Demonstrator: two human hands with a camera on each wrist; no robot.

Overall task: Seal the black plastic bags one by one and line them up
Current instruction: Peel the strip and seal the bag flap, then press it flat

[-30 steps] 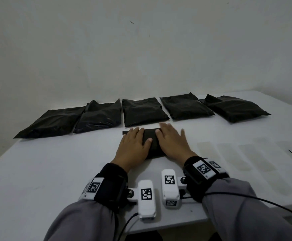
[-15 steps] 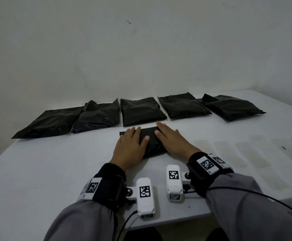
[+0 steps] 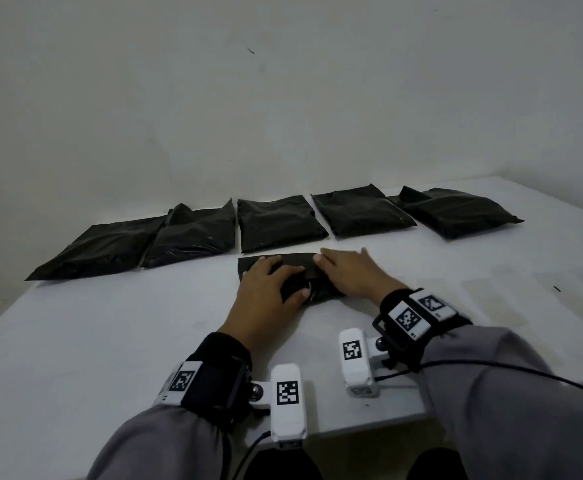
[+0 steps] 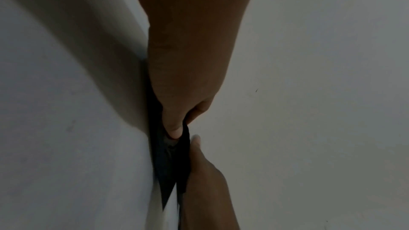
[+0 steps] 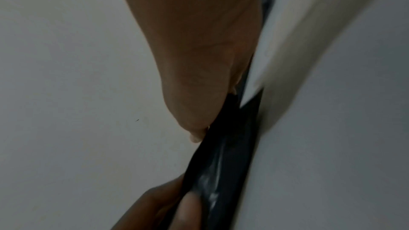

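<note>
Head view: one black plastic bag [image 3: 276, 277] flat on the white table [image 3: 110, 341], just in front of a row of five black bags [image 3: 276, 225] lined up side by side along the far edge by the wall [image 3: 283, 98]. The row shows in this view only.

Left wrist view: close under the left hand [image 4: 188, 59], thumb tip pressed down onto the black film [image 4: 170, 163]; right hand [image 4: 208, 190] enters at the bottom, touching the same bag.

Right wrist view: underside of the right hand [image 5: 199, 50] lying on the bag's glossy edge [image 5: 221, 163]; fingers of the left hand [image 5: 168, 207] at the bottom, touching the film. Blurred.

Surface and room: plain white tabletop, bare pale wall, dim light; faint rectangular patches [image 3: 491, 292] on the table at right.

Hands, head view: left hand [image 3: 269, 292] palm down, fingers spread flat over the bag's left part, gripping nothing; right hand [image 3: 352, 275] palm down, fingers straight, pressing the bag's right part. Both wrists carry black straps with white marker blocks [image 3: 288, 400]; grey sleeves [image 3: 508, 393]
</note>
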